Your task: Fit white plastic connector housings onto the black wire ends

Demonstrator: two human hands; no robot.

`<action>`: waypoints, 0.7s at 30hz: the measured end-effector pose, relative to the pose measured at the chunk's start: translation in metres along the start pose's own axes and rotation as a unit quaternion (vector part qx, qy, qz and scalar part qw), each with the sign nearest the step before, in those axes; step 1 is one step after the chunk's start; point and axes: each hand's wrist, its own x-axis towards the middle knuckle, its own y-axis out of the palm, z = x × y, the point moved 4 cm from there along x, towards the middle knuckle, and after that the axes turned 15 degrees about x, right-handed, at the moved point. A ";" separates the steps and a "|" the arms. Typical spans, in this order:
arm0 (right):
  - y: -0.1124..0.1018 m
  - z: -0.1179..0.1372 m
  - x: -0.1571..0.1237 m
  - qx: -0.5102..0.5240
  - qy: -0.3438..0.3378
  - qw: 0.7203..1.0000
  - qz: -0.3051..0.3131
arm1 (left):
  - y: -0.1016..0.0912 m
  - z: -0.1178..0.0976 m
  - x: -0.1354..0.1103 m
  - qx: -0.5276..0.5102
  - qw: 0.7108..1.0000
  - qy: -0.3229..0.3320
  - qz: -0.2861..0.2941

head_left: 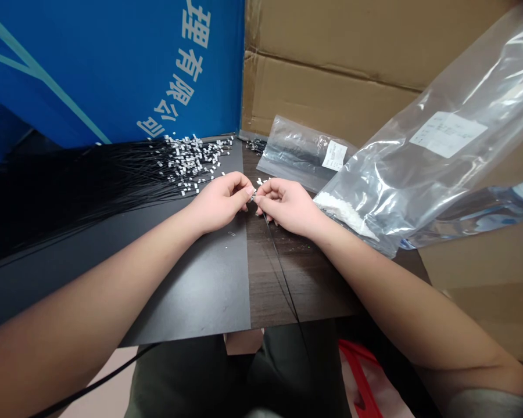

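Note:
My left hand and my right hand meet over the dark table, fingertips almost touching. Between the left thumb and forefinger sits a small white connector, mostly covered by the fingers. The right hand is closed in a pinch on a thin black wire, which trails down over the table's front edge towards my lap. Exactly how wire and connector join is hidden. Beyond the left hand lies a large bundle of black wires with white connectors on their ends.
Right of my hands, a big clear plastic bag holds small white pieces. Behind it lies a smaller clear bag with a label. A plastic bottle rests on its side. A blue panel and cardboard stand behind.

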 end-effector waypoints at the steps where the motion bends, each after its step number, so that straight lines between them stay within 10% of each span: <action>1: 0.000 0.000 0.000 0.000 -0.001 1.000 0.000 | 0.000 0.000 0.000 -0.001 1.000 0.001 0.000; 21: 0.001 -0.001 0.000 0.001 0.005 1.000 -0.001 | 0.000 -0.001 -0.001 -0.002 1.000 0.001 0.000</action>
